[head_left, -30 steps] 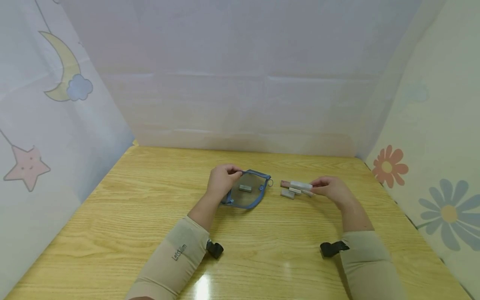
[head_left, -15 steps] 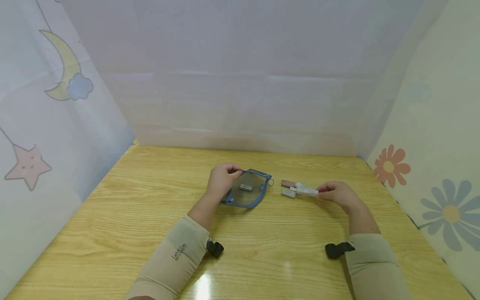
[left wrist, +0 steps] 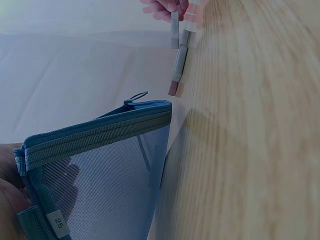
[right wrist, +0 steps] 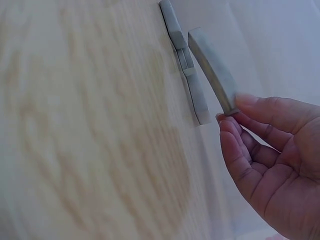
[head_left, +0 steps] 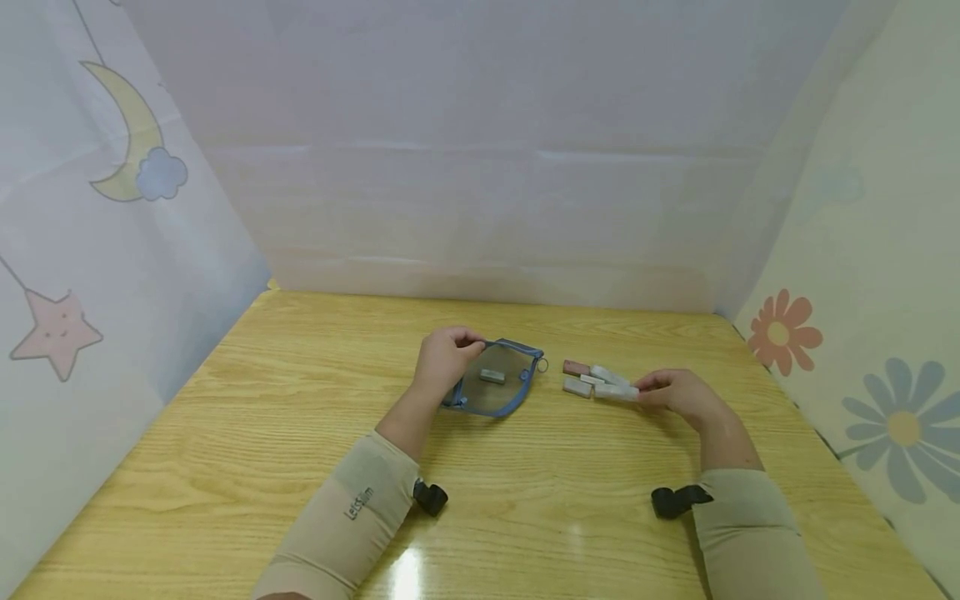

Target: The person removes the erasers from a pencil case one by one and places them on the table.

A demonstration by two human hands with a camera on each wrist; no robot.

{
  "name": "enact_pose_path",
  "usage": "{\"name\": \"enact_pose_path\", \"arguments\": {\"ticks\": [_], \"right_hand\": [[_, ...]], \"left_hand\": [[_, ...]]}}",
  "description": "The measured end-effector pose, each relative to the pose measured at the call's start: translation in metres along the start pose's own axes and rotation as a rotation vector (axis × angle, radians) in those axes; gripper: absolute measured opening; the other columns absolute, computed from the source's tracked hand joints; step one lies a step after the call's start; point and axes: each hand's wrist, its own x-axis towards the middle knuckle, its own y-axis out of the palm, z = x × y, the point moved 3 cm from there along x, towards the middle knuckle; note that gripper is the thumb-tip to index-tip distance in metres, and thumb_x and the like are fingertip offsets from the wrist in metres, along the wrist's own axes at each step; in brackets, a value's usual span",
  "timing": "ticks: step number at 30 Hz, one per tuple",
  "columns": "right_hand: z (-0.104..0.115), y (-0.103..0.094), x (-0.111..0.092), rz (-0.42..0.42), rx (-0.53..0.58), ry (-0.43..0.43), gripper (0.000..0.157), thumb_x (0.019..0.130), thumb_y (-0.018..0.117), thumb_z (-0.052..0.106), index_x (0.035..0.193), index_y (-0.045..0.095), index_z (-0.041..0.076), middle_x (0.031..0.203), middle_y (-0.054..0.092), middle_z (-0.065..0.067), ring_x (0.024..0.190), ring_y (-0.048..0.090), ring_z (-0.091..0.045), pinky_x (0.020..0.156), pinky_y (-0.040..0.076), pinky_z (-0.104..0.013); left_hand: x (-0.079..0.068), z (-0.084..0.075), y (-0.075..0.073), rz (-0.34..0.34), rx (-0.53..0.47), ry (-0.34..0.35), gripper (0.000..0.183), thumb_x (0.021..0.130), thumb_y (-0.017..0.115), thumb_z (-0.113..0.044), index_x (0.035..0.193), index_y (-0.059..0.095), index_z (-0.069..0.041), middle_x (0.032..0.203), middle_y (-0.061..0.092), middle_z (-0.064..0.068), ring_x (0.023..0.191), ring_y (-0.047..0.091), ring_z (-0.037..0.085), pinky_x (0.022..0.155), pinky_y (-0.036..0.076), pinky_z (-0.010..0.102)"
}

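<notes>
My left hand (head_left: 442, 360) pinches the top edge of a blue mesh zip pouch (head_left: 501, 402). A small grey-green bar (head_left: 492, 377) shows within the pouch's outline. At the right, my right hand (head_left: 678, 393) holds one end of a light grey bar (right wrist: 212, 67) between thumb and fingers. In the right wrist view that bar is tilted above the others. Just left of it lie a reddish bar (head_left: 576, 367), a grey bar (head_left: 577, 387), a small whitish piece (head_left: 592, 380) and another pale grey bar (head_left: 611, 376).
The pouch's zip pull has a ring (head_left: 543, 365) sticking out on the right. Both hands work over a wooden table (head_left: 525, 500). A pale backdrop (head_left: 480, 225) stands behind it, with printed side walls left and right. Each forearm carries a black camera mount (head_left: 430, 498).
My right hand has moved right and slightly toward me. The grey bar it holds has swung away from over the other bars, uncovering more of them. My left hand and the pouch stay in place.
</notes>
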Motion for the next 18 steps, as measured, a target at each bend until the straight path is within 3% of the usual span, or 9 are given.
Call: {"name": "enact_pose_path", "arguments": {"ticks": [11,18], "right_hand": [[-0.0078,0.0047,0.0019,0.032,0.023,0.008,0.034,0.084,0.066,0.017,0.112,0.061,-0.001,0.098,0.06,-0.005,0.085,0.051,-0.015,0.073,0.044,-0.03],[-0.0053,0.0085,0.0032,0.013,-0.074,-0.019,0.033,0.082,0.068,0.016,0.11,0.062,-0.001,0.097,0.062,-0.006,0.086,0.051,-0.016,0.072,0.044,-0.028]], "left_hand": [[-0.0008,-0.0003,0.0005,0.002,0.008,-0.002,0.005,0.084,0.067,-0.023,0.084,0.071,-0.02,0.088,0.067,-0.007,0.085,0.061,0.013,0.072,0.049,0.031],[-0.0024,-0.0027,-0.0005,0.01,0.009,-0.007,0.006,0.084,0.066,-0.023,0.085,0.071,-0.019,0.089,0.067,-0.006,0.085,0.061,0.013,0.071,0.05,0.031]]}}
